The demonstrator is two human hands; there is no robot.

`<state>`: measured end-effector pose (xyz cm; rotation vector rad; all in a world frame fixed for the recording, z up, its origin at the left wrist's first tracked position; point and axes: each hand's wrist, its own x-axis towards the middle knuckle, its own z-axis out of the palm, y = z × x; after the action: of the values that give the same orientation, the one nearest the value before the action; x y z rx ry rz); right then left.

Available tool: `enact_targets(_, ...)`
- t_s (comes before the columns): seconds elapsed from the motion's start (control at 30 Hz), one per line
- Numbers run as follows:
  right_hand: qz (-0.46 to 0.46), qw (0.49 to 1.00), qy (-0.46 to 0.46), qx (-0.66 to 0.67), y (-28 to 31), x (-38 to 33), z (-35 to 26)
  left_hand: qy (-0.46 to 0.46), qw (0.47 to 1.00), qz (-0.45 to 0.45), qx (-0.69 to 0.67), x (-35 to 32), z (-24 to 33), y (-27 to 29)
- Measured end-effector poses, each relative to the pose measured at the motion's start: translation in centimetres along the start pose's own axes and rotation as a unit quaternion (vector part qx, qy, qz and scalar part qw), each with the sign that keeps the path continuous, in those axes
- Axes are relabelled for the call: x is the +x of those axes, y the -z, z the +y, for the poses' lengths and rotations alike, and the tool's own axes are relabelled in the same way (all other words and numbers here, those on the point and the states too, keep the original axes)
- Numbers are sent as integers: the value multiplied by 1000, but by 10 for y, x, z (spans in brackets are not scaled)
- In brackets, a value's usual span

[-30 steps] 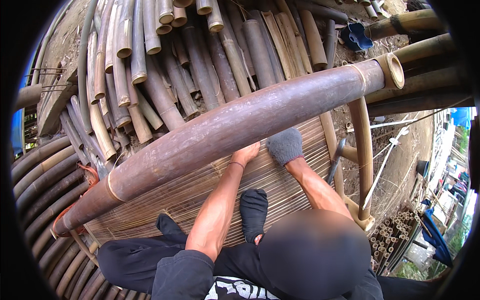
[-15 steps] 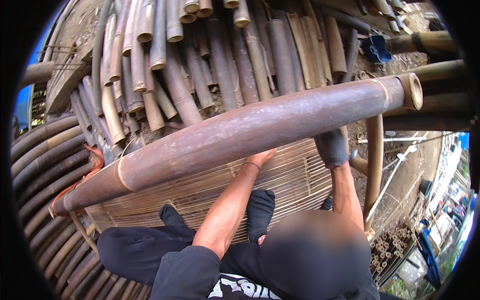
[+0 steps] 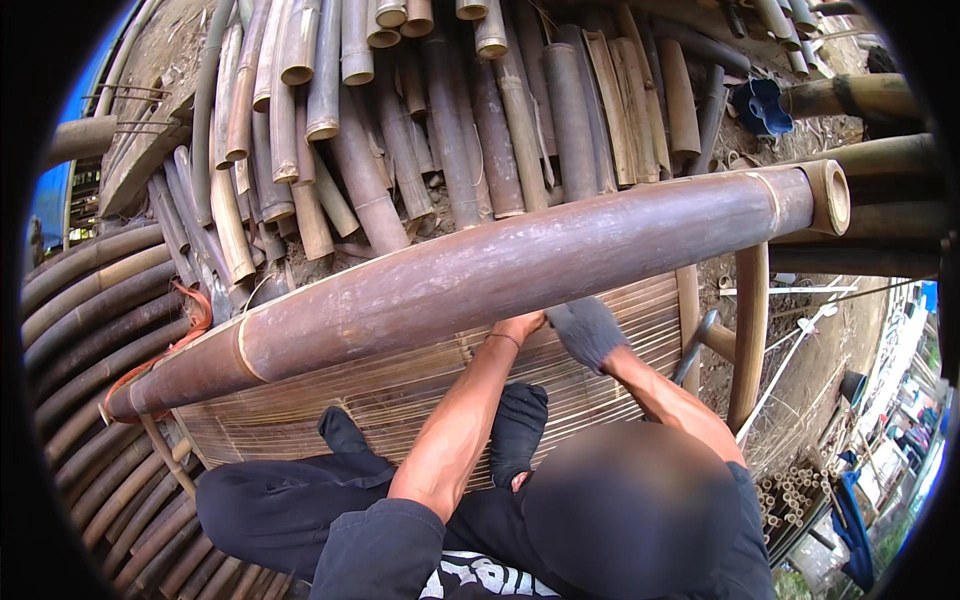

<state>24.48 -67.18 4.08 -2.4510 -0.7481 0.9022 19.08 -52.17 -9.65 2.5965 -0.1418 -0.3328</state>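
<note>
Over slatted bamboo panel [image 3: 640, 315], bare left hand [image 3: 520, 325] and grey-gloved right hand [image 3: 588, 332] close together, fingertips obscured, cannot tell grip; thick bamboo pole [image 3: 500, 265] crosses view just above them; cut bamboo lengths [image 3: 575, 120] piled beyond

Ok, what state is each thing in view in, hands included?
Left hand: bare, partly hidden, grip unclear.
Right hand: gloved, beside the left, grip unclear.
Thick pole: slanted, right end open.
Slatted seat: partly hidden.
Black socks: worn.
Bamboo pieces: piled, some split.
</note>
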Motion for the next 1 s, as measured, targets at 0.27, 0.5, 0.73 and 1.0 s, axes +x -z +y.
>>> enact_targets(0.27,-18,996,-10,92,65,-20,48,18,998,-11,67,9,-17,-36)
enact_targets(0.5,22,892,-304,334,64,-47,-3,-51,986,158,-13,-5,15,46)
enact_targets(0.73,448,661,-422,428,-23,-224,7,-205,978,26,-8,-108,-49,183)
enact_targets(1.0,188,697,-634,276,-198,-355,-66,-392,896,-133,160,-196,-206,267)
